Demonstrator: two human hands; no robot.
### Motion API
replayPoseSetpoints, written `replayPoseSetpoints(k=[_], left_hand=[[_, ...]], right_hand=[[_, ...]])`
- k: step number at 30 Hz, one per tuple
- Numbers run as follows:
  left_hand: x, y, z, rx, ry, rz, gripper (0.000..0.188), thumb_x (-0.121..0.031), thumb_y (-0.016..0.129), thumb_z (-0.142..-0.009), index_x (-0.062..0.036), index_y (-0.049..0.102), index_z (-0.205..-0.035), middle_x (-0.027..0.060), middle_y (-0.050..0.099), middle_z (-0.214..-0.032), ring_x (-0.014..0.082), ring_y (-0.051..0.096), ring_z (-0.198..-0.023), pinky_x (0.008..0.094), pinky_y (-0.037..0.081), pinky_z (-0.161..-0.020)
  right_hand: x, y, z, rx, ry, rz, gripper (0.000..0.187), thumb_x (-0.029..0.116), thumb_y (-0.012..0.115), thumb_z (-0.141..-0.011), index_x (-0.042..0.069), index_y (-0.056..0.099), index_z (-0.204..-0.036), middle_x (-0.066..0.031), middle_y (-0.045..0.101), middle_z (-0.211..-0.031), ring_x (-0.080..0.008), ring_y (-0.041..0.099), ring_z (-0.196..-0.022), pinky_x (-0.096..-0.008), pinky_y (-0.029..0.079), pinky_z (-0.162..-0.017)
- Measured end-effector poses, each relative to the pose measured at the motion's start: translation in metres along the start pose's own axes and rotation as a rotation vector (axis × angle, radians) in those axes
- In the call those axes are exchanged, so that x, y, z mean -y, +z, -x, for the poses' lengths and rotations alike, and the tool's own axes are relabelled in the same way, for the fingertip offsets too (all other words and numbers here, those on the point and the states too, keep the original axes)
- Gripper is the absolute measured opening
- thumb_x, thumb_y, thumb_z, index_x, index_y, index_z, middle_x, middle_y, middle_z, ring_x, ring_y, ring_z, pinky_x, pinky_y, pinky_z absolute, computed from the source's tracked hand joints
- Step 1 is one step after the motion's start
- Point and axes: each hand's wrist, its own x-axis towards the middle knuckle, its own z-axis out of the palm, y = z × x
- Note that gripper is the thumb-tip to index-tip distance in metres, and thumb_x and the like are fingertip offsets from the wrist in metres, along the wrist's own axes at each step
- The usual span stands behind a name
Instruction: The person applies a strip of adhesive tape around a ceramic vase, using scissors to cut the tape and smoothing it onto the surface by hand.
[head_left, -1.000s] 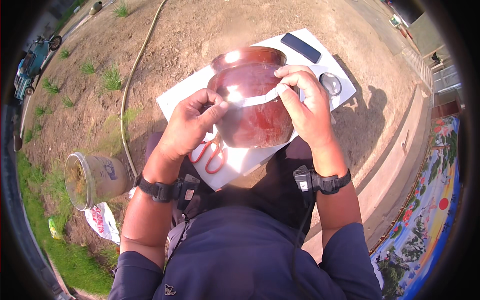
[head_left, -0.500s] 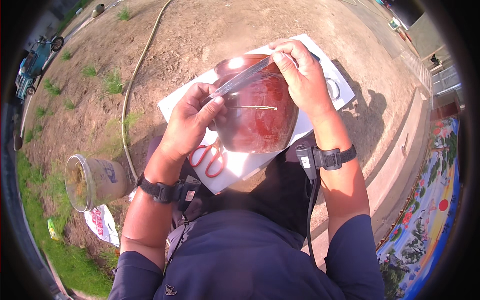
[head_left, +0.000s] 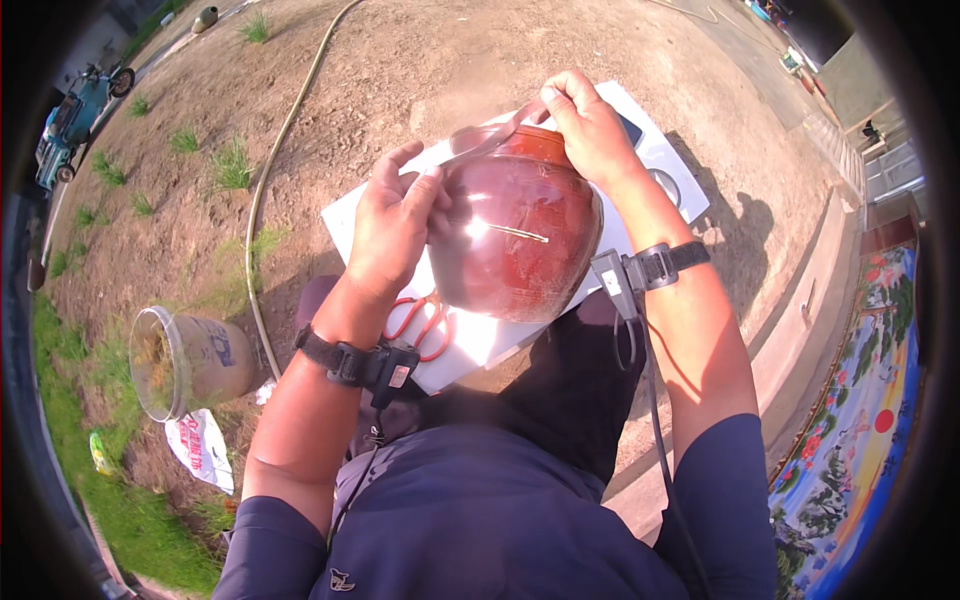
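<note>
A strip of clear tape [head_left: 488, 143] stretches between my two hands along the upper side of a reddish-brown glazed jar [head_left: 530, 275]. My left hand [head_left: 393, 220] pinches its left end beside the jar, with some fingers spread. At the strip's right end, my right hand [head_left: 590, 130] closes thumb and finger on it by the rim. A thin pale straw-like piece [head_left: 518, 233] lies across the jar's side. Red-handled scissors [head_left: 440, 330], their blades mostly hidden, rest beside the jar on a white board [head_left: 343, 215].
A tape roll [head_left: 665, 187] and a dark flat object [head_left: 630, 130] lie on the board's right part. To the left are a hose [head_left: 258, 210], a pale bucket [head_left: 205, 360] and a white bag [head_left: 200, 452]. A low concrete ledge [head_left: 790, 355] runs along the right.
Both hands have brought the tape strip closer against the jar's upper side. My right hand has shifted slightly left. The jar appears more tilted, and more of the scissors' handles is covered.
</note>
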Motion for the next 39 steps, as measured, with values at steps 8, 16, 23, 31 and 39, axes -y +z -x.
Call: replayPoseSetpoints(k=[8,16,23,31,39], left_hand=[[0.007,0.017,0.003,-0.23,0.078,-0.09,0.045,-0.017,0.063,-0.103,0.0064,0.048,-0.139,0.0012,0.059,-0.087,0.0057,0.054,-0.071,0.0194,0.045,-0.063],[0.001,0.05,0.023,-0.152,0.841,-0.823,0.044,-0.008,0.074,-0.087,0.0013,0.058,-0.127,0.0172,0.061,-0.119,0.0332,0.062,-0.104,0.0434,0.051,-0.091],[-0.011,0.079,0.019,0.01,0.682,-1.14,0.074,-0.044,0.064,-0.093,0.0021,0.046,-0.147,0.0241,0.044,-0.152,0.0422,0.032,-0.149,0.0572,0.027,-0.12],[0.019,0.039,-0.001,-0.052,0.396,-0.887,0.071,-0.045,0.047,-0.106,0.0064,0.036,-0.153,0.0325,0.033,-0.159,0.0459,0.03,-0.149,0.0475,0.025,-0.123],[-0.003,0.113,0.041,0.227,0.852,-1.011,0.078,-0.051,0.062,-0.093,-0.0013,0.046,-0.151,0.0184,0.04,-0.159,0.0376,0.032,-0.15,0.0612,0.024,-0.119]], right_hand=[[0.005,-0.001,0.015,-0.299,0.171,0.093,0.029,0.028,0.056,-0.104,0.001,0.063,-0.111,-0.0138,0.071,-0.081,-0.0253,0.07,-0.081,-0.0392,0.052,-0.079],[-0.001,-0.009,0.024,-0.331,0.18,0.235,0.031,0.028,0.055,-0.103,0.0,0.063,-0.114,-0.0195,0.073,-0.095,-0.0322,0.071,-0.09,-0.0419,0.052,-0.084],[0.012,-0.008,0.031,-0.349,0.155,0.277,0.032,0.029,0.057,-0.103,0.0,0.064,-0.111,-0.0221,0.072,-0.1,-0.037,0.069,-0.094,-0.0427,0.052,-0.086],[0.007,-0.01,0.039,-0.405,0.133,0.357,0.028,0.027,0.056,-0.102,0.001,0.065,-0.109,-0.0198,0.072,-0.097,-0.0349,0.07,-0.092,-0.0421,0.052,-0.083],[0.004,-0.012,0.037,-0.381,0.111,0.259,0.027,0.026,0.056,-0.101,0.001,0.064,-0.108,-0.0209,0.071,-0.097,-0.0367,0.069,-0.091,-0.0429,0.052,-0.083]])
